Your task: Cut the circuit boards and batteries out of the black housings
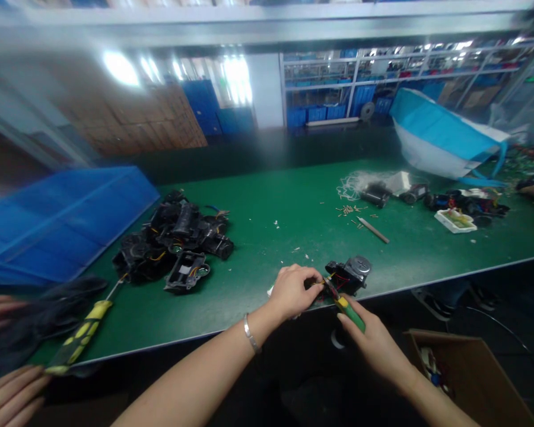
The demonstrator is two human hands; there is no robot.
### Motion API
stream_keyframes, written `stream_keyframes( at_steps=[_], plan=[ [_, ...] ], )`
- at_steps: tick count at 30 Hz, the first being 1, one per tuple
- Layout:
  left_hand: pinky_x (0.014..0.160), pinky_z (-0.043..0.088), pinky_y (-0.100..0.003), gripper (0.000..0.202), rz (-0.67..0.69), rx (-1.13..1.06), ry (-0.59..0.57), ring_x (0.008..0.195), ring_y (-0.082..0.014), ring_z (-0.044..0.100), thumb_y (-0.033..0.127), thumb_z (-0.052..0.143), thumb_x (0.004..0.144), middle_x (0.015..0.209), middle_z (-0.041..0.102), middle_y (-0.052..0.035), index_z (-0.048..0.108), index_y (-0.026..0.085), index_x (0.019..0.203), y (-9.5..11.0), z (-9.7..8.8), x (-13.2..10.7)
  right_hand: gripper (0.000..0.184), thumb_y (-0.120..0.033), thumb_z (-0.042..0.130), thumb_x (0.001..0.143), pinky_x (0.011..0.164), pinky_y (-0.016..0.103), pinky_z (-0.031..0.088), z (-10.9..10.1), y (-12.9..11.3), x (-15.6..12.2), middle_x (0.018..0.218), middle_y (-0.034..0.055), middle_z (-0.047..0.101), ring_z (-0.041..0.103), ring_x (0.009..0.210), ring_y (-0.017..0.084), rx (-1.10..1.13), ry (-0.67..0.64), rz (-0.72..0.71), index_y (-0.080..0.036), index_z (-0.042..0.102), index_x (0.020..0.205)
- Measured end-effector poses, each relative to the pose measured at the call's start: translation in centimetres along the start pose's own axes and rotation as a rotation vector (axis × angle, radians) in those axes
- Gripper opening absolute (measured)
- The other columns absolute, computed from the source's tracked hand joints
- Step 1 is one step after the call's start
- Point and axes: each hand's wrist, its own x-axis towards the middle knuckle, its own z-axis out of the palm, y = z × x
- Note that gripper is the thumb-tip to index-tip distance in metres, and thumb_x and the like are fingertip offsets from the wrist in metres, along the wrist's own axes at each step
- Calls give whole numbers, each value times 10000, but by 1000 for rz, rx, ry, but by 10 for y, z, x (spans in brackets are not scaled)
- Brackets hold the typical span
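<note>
My right hand [374, 335] is closed round green-and-yellow-handled cutters [349, 311], their metal tips pointing up and left at some thin wires. Close beside those tips, my left hand [296, 290] is closed in a pinch on the wires [330, 277]; the fingers partly hide them. The wires run to a black motor assembly [353, 270] with a round silver-grey part, which lies near the front edge of the green table [267, 237]. Something small and white shows by the left side of my left hand.
Black housings [182, 231] are heaped left, before a blue bin [66, 219]. At far left, a co-worker's hands [15, 391] are near a yellow-and-black screwdriver [84, 335]. Screws [349, 209], a pen-like tool [372, 230] and a blue-white bag [449, 136] lie beyond. A cardboard box [471, 373] stands below right.
</note>
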Motion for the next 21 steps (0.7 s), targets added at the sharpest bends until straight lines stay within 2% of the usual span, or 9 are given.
stream_keyframes(
  at_steps=[5, 10, 12, 14, 16, 18, 19, 21],
  plan=[
    [815, 383, -316, 160, -4, -24, -25, 889, -187, 544, 378, 547, 835, 875, 678, 26, 671, 291, 887, 2, -3, 0, 536, -449, 484, 889, 1051, 398, 352, 1, 2, 2, 1287, 94, 565, 492, 1215, 250, 51, 18, -6, -168, 462, 1346],
    [778, 402, -303, 180, -42, -19, -17, 864, -191, 547, 398, 600, 792, 830, 655, 8, 666, 283, 913, 4, -5, 0, 518, -448, 501, 873, 1012, 389, 387, 4, 6, -5, 1254, 83, 581, 520, 1171, 264, 71, 43, -44, -192, 476, 1323],
    [766, 408, -301, 239, -47, -25, -12, 841, -190, 548, 413, 648, 749, 811, 642, 14, 652, 292, 955, 3, -6, 0, 513, -440, 508, 866, 977, 373, 416, 3, 7, -13, 1206, 75, 600, 550, 1119, 263, 69, 94, -72, -210, 465, 1322],
    [763, 411, -301, 296, -54, -28, -8, 832, -189, 550, 414, 666, 731, 792, 631, 19, 634, 294, 1001, 3, -6, 0, 523, -429, 510, 863, 915, 357, 454, -4, 5, -20, 1119, 71, 620, 591, 1018, 250, 71, 224, -113, -223, 429, 1337],
    [767, 409, -300, 313, -58, -27, -6, 837, -187, 552, 389, 648, 748, 784, 622, 19, 615, 291, 1043, 2, -7, 0, 558, -416, 532, 853, 908, 360, 452, -22, 2, -18, 1102, 77, 606, 591, 988, 245, 20, 443, -159, -230, 386, 1358],
    [766, 407, -300, 307, -57, -24, -9, 831, -183, 552, 354, 614, 772, 785, 618, 18, 600, 285, 1071, 2, -7, 1, 614, -415, 561, 838, 967, 392, 405, -49, 3, -5, 1200, 100, 551, 545, 1075, 266, -121, 674, -170, -227, 350, 1383],
    [762, 407, -299, 305, -53, -22, -12, 823, -181, 551, 342, 599, 781, 780, 616, 19, 594, 282, 1079, 2, -8, 1, 640, -422, 560, 836, 996, 412, 375, -66, 6, 5, 1269, 113, 506, 504, 1136, 282, -211, 751, -153, -223, 329, 1399],
    [748, 405, -298, 298, -42, -16, -17, 809, -180, 549, 335, 575, 794, 760, 608, 20, 586, 274, 1085, 2, -8, 1, 653, -457, 535, 835, 995, 454, 362, -100, 20, 28, 1320, 148, 458, 452, 1187, 321, -403, 826, -97, -194, 339, 1400]
  ],
)
